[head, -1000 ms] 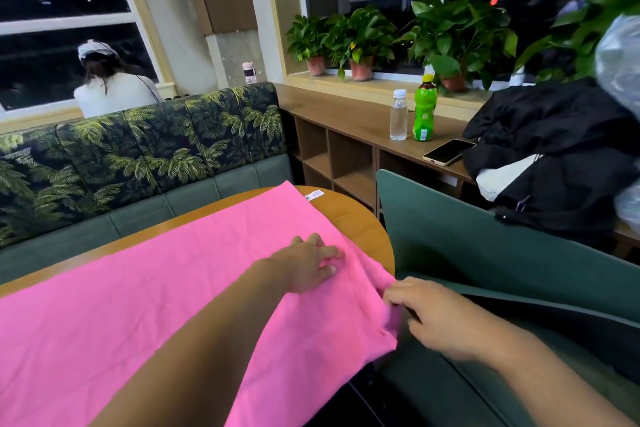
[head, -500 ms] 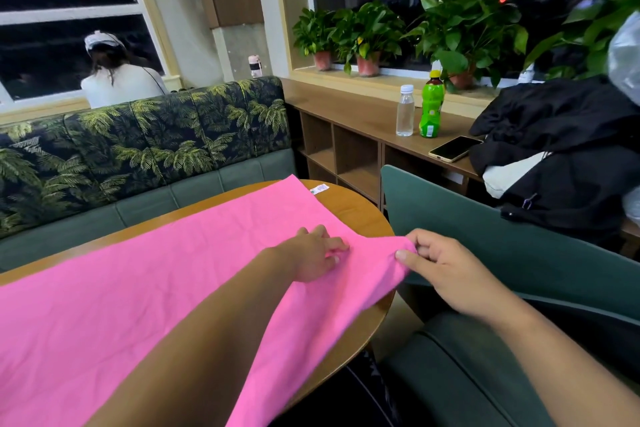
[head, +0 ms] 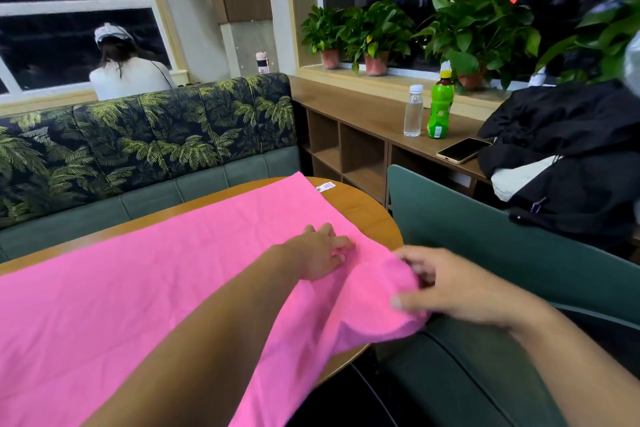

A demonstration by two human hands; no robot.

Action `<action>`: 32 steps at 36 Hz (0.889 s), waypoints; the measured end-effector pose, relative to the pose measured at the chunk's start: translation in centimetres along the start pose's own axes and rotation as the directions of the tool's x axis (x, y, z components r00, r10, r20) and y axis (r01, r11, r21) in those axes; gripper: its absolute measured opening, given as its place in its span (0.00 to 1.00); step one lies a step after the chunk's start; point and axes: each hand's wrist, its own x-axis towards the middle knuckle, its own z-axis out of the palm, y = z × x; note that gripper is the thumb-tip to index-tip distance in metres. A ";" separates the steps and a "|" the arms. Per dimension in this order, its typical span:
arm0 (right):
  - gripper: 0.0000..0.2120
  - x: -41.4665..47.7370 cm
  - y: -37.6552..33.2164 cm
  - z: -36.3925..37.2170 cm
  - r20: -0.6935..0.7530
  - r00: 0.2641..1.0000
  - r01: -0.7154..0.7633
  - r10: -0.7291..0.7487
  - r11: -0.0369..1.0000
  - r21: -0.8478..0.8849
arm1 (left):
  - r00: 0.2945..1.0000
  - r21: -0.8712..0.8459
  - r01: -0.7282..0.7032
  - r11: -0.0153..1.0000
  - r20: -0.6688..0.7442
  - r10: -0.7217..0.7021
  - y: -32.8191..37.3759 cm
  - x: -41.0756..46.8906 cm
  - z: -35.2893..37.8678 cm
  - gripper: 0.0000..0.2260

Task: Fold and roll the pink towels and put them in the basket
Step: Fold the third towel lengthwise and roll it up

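Towel (head: 138,288) on round table (head: 363,215), sofa (head: 138,135) behind

Pink towel (head: 145,288), green palm-print sofa back (head: 149,135), plain green chair (head: 485,229), bright green bottle (head: 439,107), black jacket (head: 571,149).

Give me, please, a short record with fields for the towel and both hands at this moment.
towel: pink towel spread across the round table, right end bunched
left hand: left hand pressing flat on the towel
right hand: right hand gripping the bunched end at the table's edge
roll state: not yet rolled
basket: not in view
nearby: clear bottle, green bottle and phone on the side shelf
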 end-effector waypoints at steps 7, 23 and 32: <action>0.31 -0.7 2.1 3.0 0.003 0.997 0.067 -0.072 0.903 -0.425 | 1.000 0.011 0.004 1.000 0.004 -0.005 0.1 -0.3 0.0 0.21; 0.16 -0.2 -0.9 1.0 -0.101 0.994 0.085 -0.045 0.894 0.440 | 1.000 0.020 0.001 1.000 0.017 -0.001 1.0 -1.3 -1.1 0.21; 0.28 -1.7 3.3 0.3 -0.175 0.969 -0.037 0.177 0.797 0.603 | 0.998 -0.103 0.034 0.994 0.058 -0.028 0.9 -1.6 -0.1 0.41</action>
